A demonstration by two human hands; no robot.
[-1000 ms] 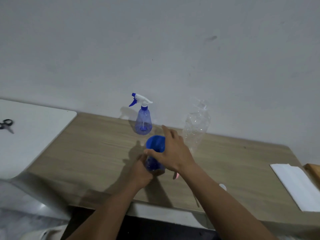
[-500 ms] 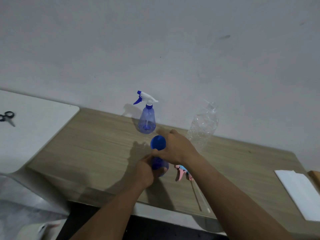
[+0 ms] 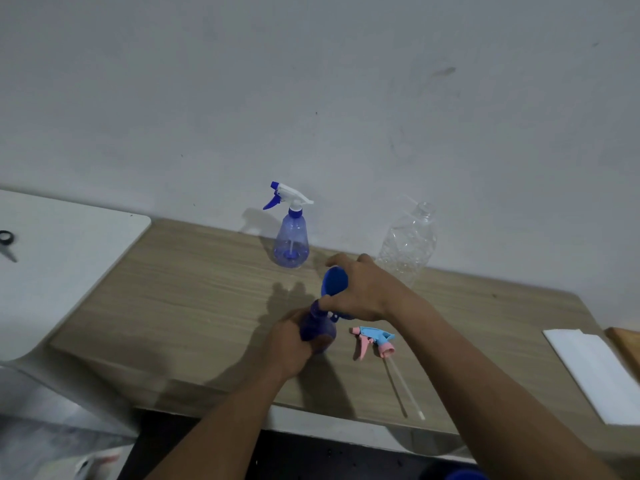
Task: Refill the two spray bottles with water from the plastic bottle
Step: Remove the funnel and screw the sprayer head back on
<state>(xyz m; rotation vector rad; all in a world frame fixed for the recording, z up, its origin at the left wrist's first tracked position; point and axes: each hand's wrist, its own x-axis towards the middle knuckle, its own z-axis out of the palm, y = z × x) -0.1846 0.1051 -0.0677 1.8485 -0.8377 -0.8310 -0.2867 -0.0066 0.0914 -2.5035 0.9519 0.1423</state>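
Note:
My left hand (image 3: 289,344) grips the body of a dark blue spray bottle (image 3: 317,329) standing on the wooden table (image 3: 194,289). My right hand (image 3: 360,292) holds a blue funnel (image 3: 334,280) tilted at the bottle's neck. The bottle's pink and light-blue trigger head (image 3: 374,341) lies on the table just right of it, its dip tube (image 3: 403,391) pointing toward the front edge. A second, pale blue spray bottle (image 3: 291,245) with a white and blue trigger stands by the wall. The clear plastic bottle (image 3: 407,244) stands uncapped to its right.
A white surface (image 3: 69,244) with black scissors (image 3: 7,244) adjoins the table on the left. A folded white cloth (image 3: 595,372) lies at the table's right end beside a wooden edge (image 3: 627,344). The wall runs close behind the bottles.
The funnel has tipped from upright on the bottle to a slant in my right hand. The trigger head on the table has come into view as my view shifted.

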